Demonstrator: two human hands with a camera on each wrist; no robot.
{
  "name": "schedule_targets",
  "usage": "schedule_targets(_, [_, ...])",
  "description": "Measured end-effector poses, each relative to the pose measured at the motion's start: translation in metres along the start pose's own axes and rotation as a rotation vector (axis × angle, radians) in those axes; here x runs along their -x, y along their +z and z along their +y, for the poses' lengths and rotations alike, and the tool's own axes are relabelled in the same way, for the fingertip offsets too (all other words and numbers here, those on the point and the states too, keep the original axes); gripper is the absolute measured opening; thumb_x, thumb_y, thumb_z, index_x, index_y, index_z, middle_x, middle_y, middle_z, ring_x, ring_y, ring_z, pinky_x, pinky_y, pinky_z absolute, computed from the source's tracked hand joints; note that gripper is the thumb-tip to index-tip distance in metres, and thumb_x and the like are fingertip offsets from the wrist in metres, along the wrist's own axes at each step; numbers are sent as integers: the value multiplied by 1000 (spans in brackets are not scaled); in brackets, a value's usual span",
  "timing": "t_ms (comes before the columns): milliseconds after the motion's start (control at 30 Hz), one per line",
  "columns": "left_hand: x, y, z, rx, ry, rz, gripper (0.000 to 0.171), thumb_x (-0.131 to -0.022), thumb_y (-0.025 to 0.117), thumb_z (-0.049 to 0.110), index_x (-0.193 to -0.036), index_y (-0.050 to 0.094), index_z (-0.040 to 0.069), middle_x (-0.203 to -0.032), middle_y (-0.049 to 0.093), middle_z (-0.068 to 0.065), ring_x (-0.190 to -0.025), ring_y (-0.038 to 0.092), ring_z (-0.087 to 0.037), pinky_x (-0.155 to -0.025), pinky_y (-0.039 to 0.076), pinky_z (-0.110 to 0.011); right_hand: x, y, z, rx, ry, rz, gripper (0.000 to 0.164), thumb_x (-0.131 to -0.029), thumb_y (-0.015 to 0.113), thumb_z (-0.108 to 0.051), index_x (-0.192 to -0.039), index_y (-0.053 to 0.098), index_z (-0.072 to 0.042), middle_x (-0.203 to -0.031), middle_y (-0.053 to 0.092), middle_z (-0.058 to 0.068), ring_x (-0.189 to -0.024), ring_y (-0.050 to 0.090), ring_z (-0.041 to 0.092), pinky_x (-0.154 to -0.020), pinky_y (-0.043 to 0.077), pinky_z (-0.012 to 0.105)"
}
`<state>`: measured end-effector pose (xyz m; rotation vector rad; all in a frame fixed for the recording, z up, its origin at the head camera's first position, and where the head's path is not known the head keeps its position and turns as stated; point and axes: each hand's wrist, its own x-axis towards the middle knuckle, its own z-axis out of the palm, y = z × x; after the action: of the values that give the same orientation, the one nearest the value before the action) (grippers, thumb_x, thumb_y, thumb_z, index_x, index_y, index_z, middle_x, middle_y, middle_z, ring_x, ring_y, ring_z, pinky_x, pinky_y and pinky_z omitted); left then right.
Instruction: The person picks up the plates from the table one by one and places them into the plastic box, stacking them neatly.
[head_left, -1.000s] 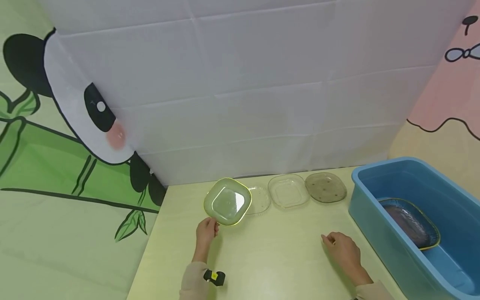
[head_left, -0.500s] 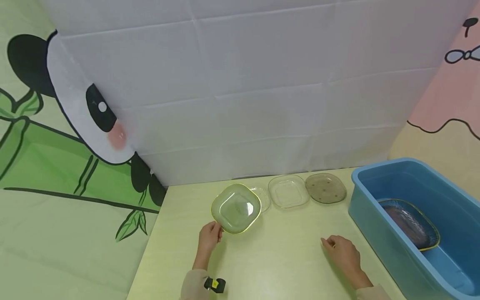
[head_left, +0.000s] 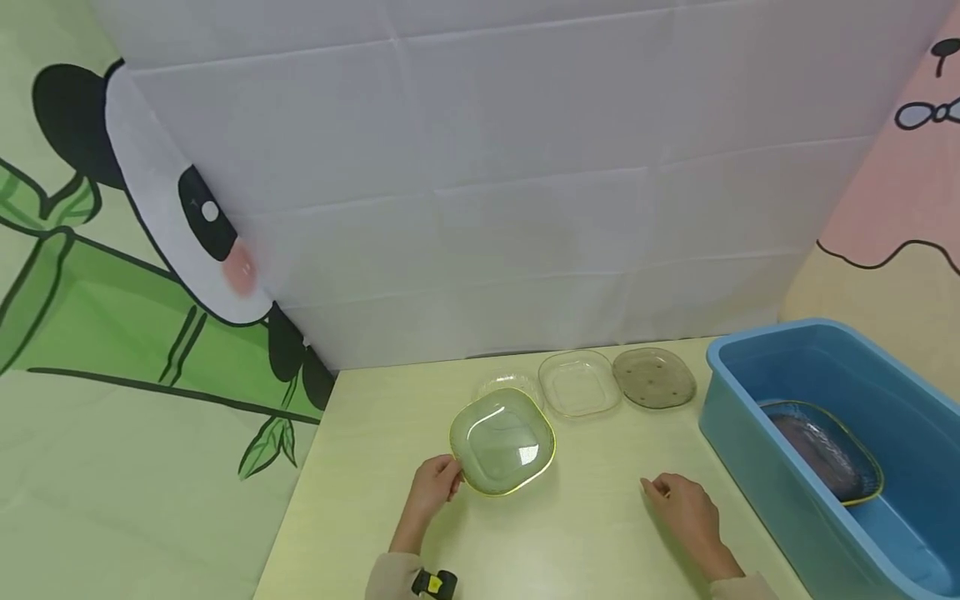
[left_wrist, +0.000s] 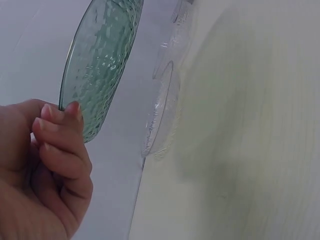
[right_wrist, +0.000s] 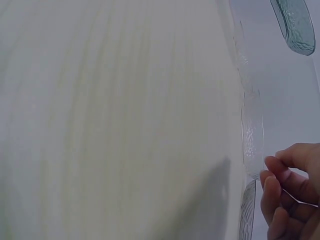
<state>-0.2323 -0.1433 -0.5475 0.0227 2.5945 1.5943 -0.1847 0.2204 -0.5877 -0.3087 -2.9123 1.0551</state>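
My left hand [head_left: 437,485] pinches the rim of a translucent green, gold-edged square plate [head_left: 504,442] and holds it tilted above the table. In the left wrist view, the thumb and fingertips grip the lower edge of this textured green plate [left_wrist: 100,60]. My right hand [head_left: 684,510] hovers over the table with loosely curled fingers and nothing in it. Behind the green plate, partly covered by it, lies a clear plate [head_left: 510,381]. Beside that come a clear plate with a thin gold rim [head_left: 580,383] and a smoky brown plate [head_left: 654,378].
A deep blue plastic tub [head_left: 750,417] stands at the right, with a dark, gold-rimmed plate [head_left: 821,450] leaning inside it. The plate row lies along the back of the pale yellow table [head_left: 570,533], before a white cloth backdrop [head_left: 450,208].
My left hand has carried the green plate rightward and nearer to me, so it now overlaps the clear plate's front part. The right hand has stayed nearly still.
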Motion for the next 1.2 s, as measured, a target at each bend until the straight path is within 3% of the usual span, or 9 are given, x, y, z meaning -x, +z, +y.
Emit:
schedule_targets(600, [10, 18, 13, -12, 71, -139, 29, -90, 48, 12, -68, 55, -6, -51, 44, 5, -42, 38, -3, -42, 34, -18, 6, 0, -3, 4, -7, 14, 24, -88, 59, -31, -71, 64, -15, -68, 62, -3, -50, 43, 12, -43, 32, 28])
schedule_targets(900, [12, 26, 31, -5, 119, -205, 29, -90, 48, 10, -67, 55, -7, -50, 42, 3, -41, 37, -2, -42, 33, -17, 5, 4, -2, 13, -1, 33, 24, -87, 59, -32, -69, 63, -16, -65, 60, -5, -49, 42, 11, -43, 32, 27])
schedule_targets(1200, [13, 32, 39, -108, 150, -249, 31, -92, 45, 7, -68, 54, -11, -50, 39, 4, -38, 32, 3, -41, 29, -16, 5, 1, -6, 5, -7, 39, 23, -88, 59, -31, -73, 66, -15, -72, 65, -1, -49, 44, 11, -42, 34, 28])
